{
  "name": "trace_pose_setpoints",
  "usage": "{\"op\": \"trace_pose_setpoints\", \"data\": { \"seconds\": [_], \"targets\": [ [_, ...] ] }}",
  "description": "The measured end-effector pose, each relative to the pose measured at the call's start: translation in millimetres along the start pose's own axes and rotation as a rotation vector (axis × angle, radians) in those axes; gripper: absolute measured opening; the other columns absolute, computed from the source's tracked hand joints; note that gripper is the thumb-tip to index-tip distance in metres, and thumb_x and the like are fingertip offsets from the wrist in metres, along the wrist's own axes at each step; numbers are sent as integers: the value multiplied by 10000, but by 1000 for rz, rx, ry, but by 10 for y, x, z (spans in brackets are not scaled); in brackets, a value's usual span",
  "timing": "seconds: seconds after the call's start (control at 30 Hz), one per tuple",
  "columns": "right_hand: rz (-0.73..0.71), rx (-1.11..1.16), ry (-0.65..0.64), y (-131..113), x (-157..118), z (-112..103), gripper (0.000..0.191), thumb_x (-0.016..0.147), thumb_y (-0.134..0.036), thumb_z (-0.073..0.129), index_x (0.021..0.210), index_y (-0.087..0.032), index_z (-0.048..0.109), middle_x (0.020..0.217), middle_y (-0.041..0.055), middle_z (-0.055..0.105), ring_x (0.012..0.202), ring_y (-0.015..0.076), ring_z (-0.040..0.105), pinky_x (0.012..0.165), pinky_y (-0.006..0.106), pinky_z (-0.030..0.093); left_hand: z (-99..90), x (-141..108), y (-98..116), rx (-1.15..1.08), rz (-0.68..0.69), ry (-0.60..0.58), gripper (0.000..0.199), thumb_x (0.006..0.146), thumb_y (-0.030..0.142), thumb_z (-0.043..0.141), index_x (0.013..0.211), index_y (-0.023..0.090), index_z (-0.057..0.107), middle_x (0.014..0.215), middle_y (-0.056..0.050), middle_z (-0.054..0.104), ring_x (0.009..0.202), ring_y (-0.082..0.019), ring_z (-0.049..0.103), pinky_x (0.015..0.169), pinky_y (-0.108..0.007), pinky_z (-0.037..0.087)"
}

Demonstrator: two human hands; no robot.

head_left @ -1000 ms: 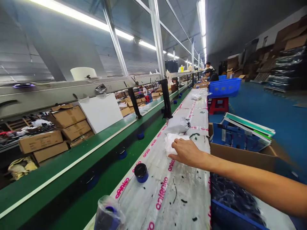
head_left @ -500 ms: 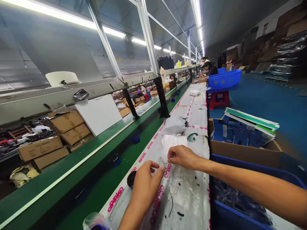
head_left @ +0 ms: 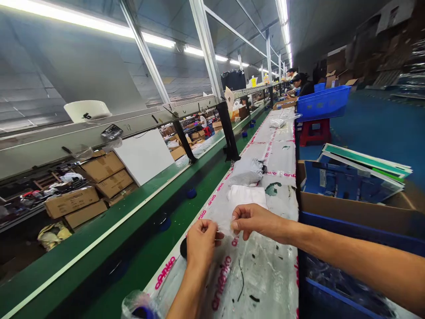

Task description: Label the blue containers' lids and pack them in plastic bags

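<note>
A thin clear plastic bag stretches between my two hands over the bench; its outline is faint. My left hand is closed, with thumb and fingertips pinching the near-left edge of the film. Opposite it, my right hand pinches the other side between thumb and forefinger. Just beyond the hands lies a flat white stack of sheets or bags. Behind that sits a filled whitish plastic bag with dark bits at its right end. A black round object is partly hidden behind my left hand.
The bench has a plastic cover with pink lettering, and black scraps lie on it. Left runs a green conveyor. To the right are a cardboard box and a blue bin. Co-workers sit farther along.
My left fingers, spread apart before, have closed in a pinch on the plastic film. The right hand stays pinched with its fingers slightly shifted. The view has turned a little left.
</note>
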State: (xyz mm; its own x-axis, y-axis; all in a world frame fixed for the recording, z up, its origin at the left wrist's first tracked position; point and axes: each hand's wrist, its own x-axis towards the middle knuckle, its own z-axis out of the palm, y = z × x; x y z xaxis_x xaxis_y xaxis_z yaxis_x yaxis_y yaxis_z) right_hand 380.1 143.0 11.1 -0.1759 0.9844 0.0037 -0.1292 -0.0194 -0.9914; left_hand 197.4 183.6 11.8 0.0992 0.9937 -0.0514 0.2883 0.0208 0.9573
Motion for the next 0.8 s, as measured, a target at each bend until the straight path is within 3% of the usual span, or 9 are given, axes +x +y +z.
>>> {"op": "trace_pose_setpoints", "data": {
  "seconds": [0.2, 0.33, 0.43, 0.57, 0.67, 0.8],
  "targets": [
    [-65, 244, 72, -83, -48, 221, 251, 734, -344, 737, 789, -164, 571, 846, 29, 620, 767, 151, 608, 577, 249, 498, -176, -119, -34, -84, 5, 86, 188, 613, 363, 620, 634, 191, 548, 541, 15, 566, 486, -137, 540, 470, -254, 468],
    [-62, 170, 75, -118, -71, 297, 254, 738, -339, 728, 784, -175, 540, 791, 11, 600, 728, 142, 589, 550, 243, 497, -305, -268, 34, -118, 96, 132, 201, 668, 377, 617, 645, 199, 527, 609, 31, 557, 545, -115, 517, 527, -228, 436],
    [-56, 21, 3, -179, -58, 491, 334, 707, -361, 752, 905, -185, 549, 731, -13, 602, 689, 156, 599, 508, 252, 509, -467, -472, 118, -89, 184, 173, 203, 683, 342, 642, 639, 196, 509, 627, 45, 528, 573, -93, 457, 553, -205, 378],
    [-85, -118, -85, -280, -9, 944, 364, 689, -420, 751, 869, -179, 546, 682, -30, 591, 588, 130, 589, 464, 232, 499, -750, -820, 157, -42, 243, 223, 205, 710, 346, 653, 668, 197, 518, 650, 41, 527, 606, -100, 456, 569, -209, 372],
    [-52, -129, -181, -309, 29, 1365, 319, 726, -444, 699, 774, -177, 530, 642, -17, 604, 527, 117, 580, 455, 231, 501, -1037, -1097, 79, -39, 236, 374, 209, 682, 343, 667, 700, 207, 509, 645, 45, 514, 596, -106, 478, 562, -210, 387],
    [-100, -207, -295, -291, 45, 2008, 231, 785, -390, 651, 805, -191, 536, 553, -37, 575, 504, 133, 593, 421, 203, 446, -1528, -1508, -91, -179, 170, 573, 371, 671, 339, 663, 996, 214, 534, 737, 30, 608, 576, -127, 547, 543, -228, 436]
  ]
}}
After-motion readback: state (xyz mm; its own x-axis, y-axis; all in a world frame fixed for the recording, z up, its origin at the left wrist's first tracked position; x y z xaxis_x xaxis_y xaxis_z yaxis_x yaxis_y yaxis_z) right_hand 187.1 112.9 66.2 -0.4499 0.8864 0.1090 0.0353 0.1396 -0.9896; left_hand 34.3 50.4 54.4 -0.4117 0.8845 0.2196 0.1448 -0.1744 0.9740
